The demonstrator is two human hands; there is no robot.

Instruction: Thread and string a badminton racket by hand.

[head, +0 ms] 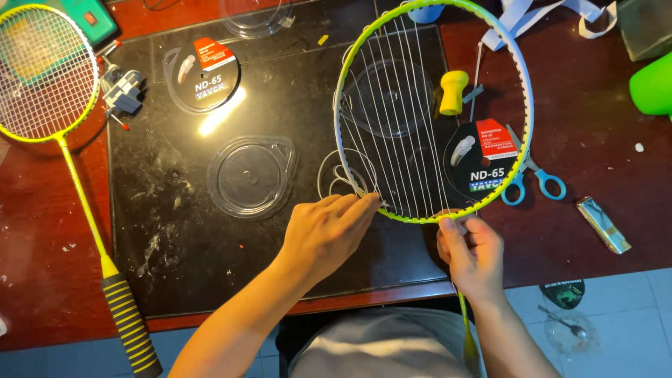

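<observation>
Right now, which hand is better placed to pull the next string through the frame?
Left. The left hand already pinches the white string at the racket frame; the right hand is gripping the frame's base.

a badminton racket frame [526,105], yellow-green fading to blue-white, is held flat above the dark mat, throat toward the person. only vertical white strings [402,119] cross it. loose string [339,175] coils at its lower left, seemingly threaded through the rim.

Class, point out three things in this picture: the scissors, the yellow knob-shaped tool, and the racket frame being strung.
scissors [537,175], head view, on the blue handle loops.
yellow knob-shaped tool [453,91], head view, on its body.
racket frame [420,218], head view, on the lower rim between the hands.
</observation>
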